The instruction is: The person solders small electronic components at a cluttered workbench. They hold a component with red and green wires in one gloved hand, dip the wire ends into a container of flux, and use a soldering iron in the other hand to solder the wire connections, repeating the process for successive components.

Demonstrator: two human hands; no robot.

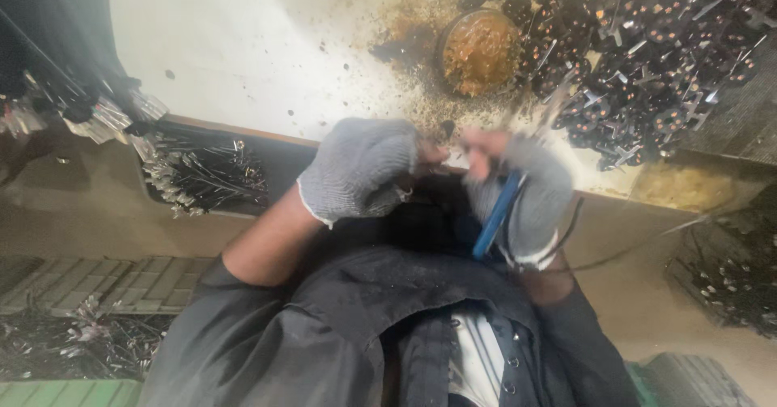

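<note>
Both my hands wear grey knit gloves with bare fingertips and meet in front of my chest at the edge of a white workbench (243, 43). My left hand (360, 168) is curled shut, its fingertips pinching a small dark part that I cannot make out. My right hand (526, 197) is blurred by motion and grips a blue-handled tool (495, 217), with thin black wires (615, 253) trailing off to the right. The fingertips of the two hands nearly touch.
A round dish of orange-brown paste (479, 51) sits on the stained bench top. A big heap of dark copper-tipped wire pieces (647, 59) lies to its right. A black tray of wire bundles (206, 176) hangs at the left edge. More bundles lie on the floor (89, 342).
</note>
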